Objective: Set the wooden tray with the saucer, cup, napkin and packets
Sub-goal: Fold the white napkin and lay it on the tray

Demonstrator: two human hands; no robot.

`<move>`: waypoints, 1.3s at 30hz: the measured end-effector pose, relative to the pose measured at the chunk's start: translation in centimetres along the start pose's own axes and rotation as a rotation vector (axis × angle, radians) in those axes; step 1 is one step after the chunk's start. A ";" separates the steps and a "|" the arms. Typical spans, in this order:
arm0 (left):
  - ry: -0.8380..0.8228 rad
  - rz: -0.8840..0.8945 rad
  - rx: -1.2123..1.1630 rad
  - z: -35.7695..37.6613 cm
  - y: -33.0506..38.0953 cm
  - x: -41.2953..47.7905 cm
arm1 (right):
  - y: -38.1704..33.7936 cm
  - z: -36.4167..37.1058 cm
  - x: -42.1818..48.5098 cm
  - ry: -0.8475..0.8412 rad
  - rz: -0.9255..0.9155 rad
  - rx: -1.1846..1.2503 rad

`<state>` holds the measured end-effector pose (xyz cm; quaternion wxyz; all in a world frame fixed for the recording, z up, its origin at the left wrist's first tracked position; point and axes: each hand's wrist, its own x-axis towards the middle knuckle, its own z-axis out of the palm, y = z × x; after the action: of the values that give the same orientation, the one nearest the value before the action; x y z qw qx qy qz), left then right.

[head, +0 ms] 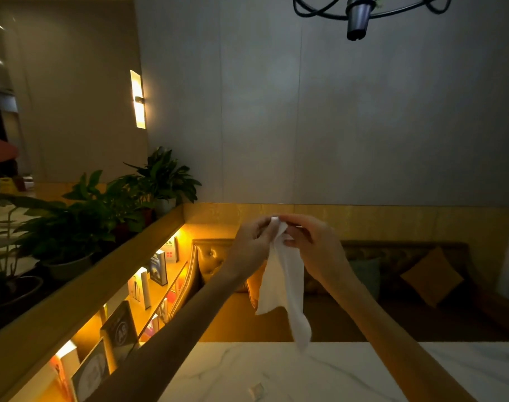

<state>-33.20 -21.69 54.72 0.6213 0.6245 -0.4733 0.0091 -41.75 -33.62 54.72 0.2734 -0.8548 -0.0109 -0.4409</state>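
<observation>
A white napkin [282,285] hangs limp in the air above the far edge of the marble table [320,372]. My left hand [253,239] and my right hand [311,236] both pinch its top edge, close together, at chest height. The napkin's lower end dangles just over the tabletop. A small pale packet [257,390] lies on the table near the bottom of the view. The wooden tray, saucer and cup are out of view.
A lit bookshelf [149,285] with several books runs along the left below a wooden ledge with potted plants [102,210]. A padded bench with cushions [430,274] stands behind the table. A lamp [360,15] hangs overhead.
</observation>
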 end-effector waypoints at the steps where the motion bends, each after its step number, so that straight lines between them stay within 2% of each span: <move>1: -0.040 -0.003 -0.012 -0.3 0.2 -0.2 | 0.1 -0.1 -0.2 0.059 -0.045 -0.015; 4: -0.131 -0.049 -0.091 -0.7 0.9 -0.9 | 0.2 -0.4 -0.1 0.133 -0.097 -0.048; 8: -0.168 -0.049 -0.243 -1.1 1.6 -1.7 | -0.3 -0.8 0.2 0.114 -0.152 -0.035; 15: -0.116 0.058 -0.175 -2.0 1.6 -1.8 | -0.8 -0.7 0.0 0.114 -0.170 -0.057; 20: -0.035 0.128 -0.062 -3.4 1.1 -2.0 | 0.8 -1.4 -0.4 -0.111 0.020 0.137; 23: 0.007 0.107 -0.045 -4.4 0.4 -2.0 | 2.1 -1.9 -0.5 -0.312 0.099 0.335; 25: 0.032 0.104 -0.011 -4.7 0.0 -2.0 | 2.7 -2.0 -0.6 -0.380 0.151 0.406; 27: 0.052 0.095 0.039 -4.9 -0.6 -2.0 | 3.0 -1.6 -0.7 -0.332 0.152 0.429; 31: 0.103 0.016 0.027 -5.0 -1.5 -2.0 | 2.7 -0.4 -0.5 -0.105 0.076 0.421; 34: 0.164 -0.045 0.023 -5.0 -1.7 -2.0 | 2.6 0.0 -0.2 -0.032 0.132 0.553; 36: 0.171 -0.145 -0.078 -5.2 -2.1 -1.7 | 2.7 0.3 0.0 -0.044 0.215 0.644; 39: 0.040 -0.405 -0.675 -5.2 -3.2 -2.6 | 3.1 1.5 0.4 -0.085 0.422 0.782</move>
<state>-29.69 -16.79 51.89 0.7900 0.4654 -0.3048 -0.2576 -39.59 -35.64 52.97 0.6593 -0.6880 -0.0133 -0.3028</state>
